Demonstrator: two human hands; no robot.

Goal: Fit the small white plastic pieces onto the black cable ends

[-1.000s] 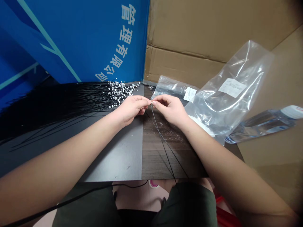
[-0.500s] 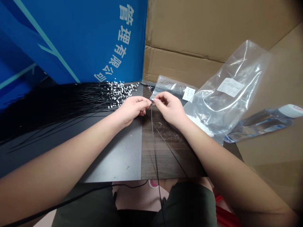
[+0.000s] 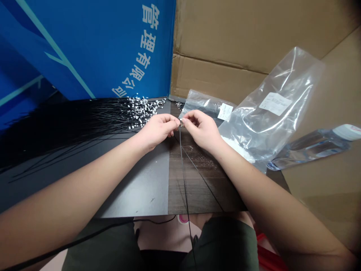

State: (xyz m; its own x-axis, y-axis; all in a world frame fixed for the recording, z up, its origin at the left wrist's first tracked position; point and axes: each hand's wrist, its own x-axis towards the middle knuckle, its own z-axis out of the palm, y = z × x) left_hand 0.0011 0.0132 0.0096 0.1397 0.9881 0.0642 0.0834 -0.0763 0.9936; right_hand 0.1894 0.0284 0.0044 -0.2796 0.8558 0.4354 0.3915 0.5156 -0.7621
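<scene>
My left hand (image 3: 161, 130) is closed in a pinch above the table, thumb against fingertips. From those fingertips a thin black wire (image 3: 184, 184) hangs down over the table's front edge. Close against it, my right hand (image 3: 202, 128) also pinches, its fingertips almost touching the left ones. Whatever the right fingers grip at the wire's top end is too small to make out. To the left lies a large pile of black wires (image 3: 84, 116), many with small white connectors (image 3: 142, 109) on their ends. Another thin wire (image 3: 204, 181) lies slanting across the wood-look tabletop below my hands.
A labelled clear plastic bag (image 3: 270, 124) with white pieces at its bottom stands right, beside a water bottle (image 3: 313, 148). Behind my right hand lies a smaller labelled bag (image 3: 207, 103). Cardboard (image 3: 225, 41) and a blue printed panel (image 3: 98, 45) wall off the back.
Both hands stay pinched together at the same place. Only the fingertips have shifted very slightly, and the wire's upper end has moved a little left.
</scene>
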